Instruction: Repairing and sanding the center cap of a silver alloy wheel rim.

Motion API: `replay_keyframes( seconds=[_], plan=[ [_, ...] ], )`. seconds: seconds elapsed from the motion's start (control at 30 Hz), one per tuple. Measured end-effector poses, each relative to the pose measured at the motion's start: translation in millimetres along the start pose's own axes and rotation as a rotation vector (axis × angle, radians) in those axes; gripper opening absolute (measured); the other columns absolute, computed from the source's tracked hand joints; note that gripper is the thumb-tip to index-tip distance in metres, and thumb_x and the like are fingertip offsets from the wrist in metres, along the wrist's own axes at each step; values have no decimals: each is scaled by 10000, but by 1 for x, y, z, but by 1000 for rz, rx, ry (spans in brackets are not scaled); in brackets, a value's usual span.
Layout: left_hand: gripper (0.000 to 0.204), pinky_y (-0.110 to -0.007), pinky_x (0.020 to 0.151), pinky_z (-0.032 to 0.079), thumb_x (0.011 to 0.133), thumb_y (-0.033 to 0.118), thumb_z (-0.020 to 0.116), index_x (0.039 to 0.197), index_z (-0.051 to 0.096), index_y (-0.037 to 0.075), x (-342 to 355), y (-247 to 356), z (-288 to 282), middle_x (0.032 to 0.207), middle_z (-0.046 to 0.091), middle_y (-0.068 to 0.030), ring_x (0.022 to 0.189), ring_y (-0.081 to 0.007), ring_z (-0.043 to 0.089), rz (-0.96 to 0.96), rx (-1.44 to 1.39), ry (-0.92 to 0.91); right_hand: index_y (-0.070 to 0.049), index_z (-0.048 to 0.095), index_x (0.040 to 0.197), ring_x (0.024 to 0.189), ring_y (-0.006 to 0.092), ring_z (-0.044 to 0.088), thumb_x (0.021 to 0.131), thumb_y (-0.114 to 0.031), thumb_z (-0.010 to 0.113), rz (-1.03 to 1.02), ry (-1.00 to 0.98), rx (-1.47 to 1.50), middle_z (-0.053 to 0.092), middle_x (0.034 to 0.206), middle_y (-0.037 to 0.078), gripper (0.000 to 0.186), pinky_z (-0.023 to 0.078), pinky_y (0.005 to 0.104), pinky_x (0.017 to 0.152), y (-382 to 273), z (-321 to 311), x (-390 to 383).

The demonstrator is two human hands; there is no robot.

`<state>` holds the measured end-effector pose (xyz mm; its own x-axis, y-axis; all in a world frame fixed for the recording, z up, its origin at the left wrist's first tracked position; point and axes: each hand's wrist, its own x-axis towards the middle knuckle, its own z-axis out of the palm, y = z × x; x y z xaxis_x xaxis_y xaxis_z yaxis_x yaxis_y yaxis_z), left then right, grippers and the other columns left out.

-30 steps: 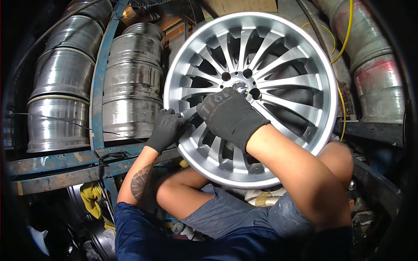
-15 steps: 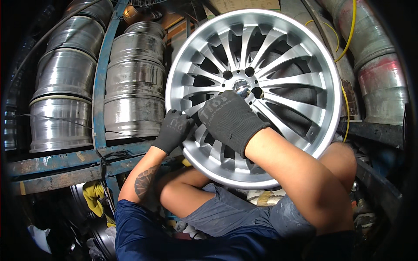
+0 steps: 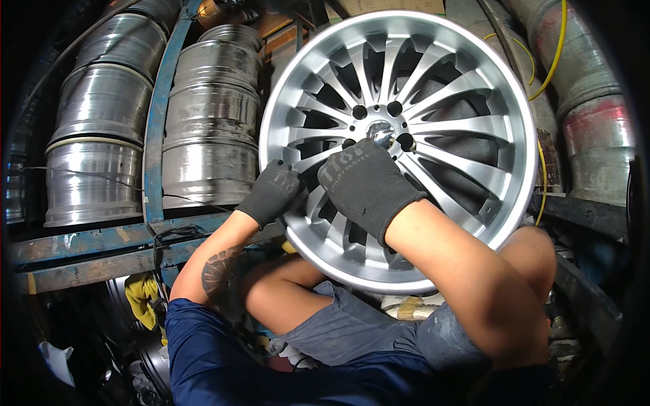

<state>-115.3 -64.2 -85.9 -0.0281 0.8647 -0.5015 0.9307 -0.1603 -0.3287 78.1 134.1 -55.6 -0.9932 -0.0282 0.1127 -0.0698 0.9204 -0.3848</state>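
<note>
A large silver multi-spoke wheel rim (image 3: 521, 162) stands tilted in front of me, with a shiny round cap (image 3: 380, 134) at its hub and bolt holes around that. My left hand (image 3: 272, 192), in a black knit glove, is curled over the lip at the rim's left side. My right hand (image 3: 365, 186), gloved alike, is closed over the spokes just below and left of the hub cap. Its back faces me, so the fingertips and anything in them are hidden. Both bare knees flank the rim's lower part.
Bare metal wheel barrels (image 3: 98, 111) are stacked at the left, with another stack (image 3: 210, 115) behind a blue steel frame (image 3: 154, 135). More barrels (image 3: 596, 128) stand at the right beside a yellow hose (image 3: 556, 57). A yellow cloth (image 3: 140, 298) hangs low at the left.
The view has shifted slightly, and the rim sits a little farther right in it. My right hand stays near the hub; my left hand stays at the rim's left edge.
</note>
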Motion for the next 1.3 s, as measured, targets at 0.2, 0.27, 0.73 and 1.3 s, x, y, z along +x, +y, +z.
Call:
replay_keyframes(
  seconds=[0.2,0.27,0.73,1.3],
  plan=[
    [222,-416,783,455,904,323,611,807,717,154,-5,-3,2,814,650,-73,871,-260,625,15,-70,115,-140,766,966,923,222,730,911,-192,609,39,-78,-21,751,943,52,175,540,381,768,1,-14,5],
    [234,-415,793,456,900,330,616,784,728,161,-4,0,-4,823,659,-69,880,-259,628,-34,-40,11,-155,776,1067,1015,212,730,945,-211,615,63,-204,-26,767,1046,41,210,540,366,811,0,-23,7],
    [231,-395,728,466,888,276,612,696,686,172,-10,9,-4,742,649,-38,749,-229,652,50,-12,14,-133,722,908,898,228,715,877,-182,580,-6,-27,37,732,897,70,153,518,400,758,0,4,6],
    [191,-401,692,444,912,225,583,780,696,146,-10,17,-1,777,649,-64,729,-251,631,-68,-34,93,-141,743,857,860,225,721,879,-181,592,-12,-17,-48,735,836,53,158,518,389,770,-7,-1,0]
  ],
)
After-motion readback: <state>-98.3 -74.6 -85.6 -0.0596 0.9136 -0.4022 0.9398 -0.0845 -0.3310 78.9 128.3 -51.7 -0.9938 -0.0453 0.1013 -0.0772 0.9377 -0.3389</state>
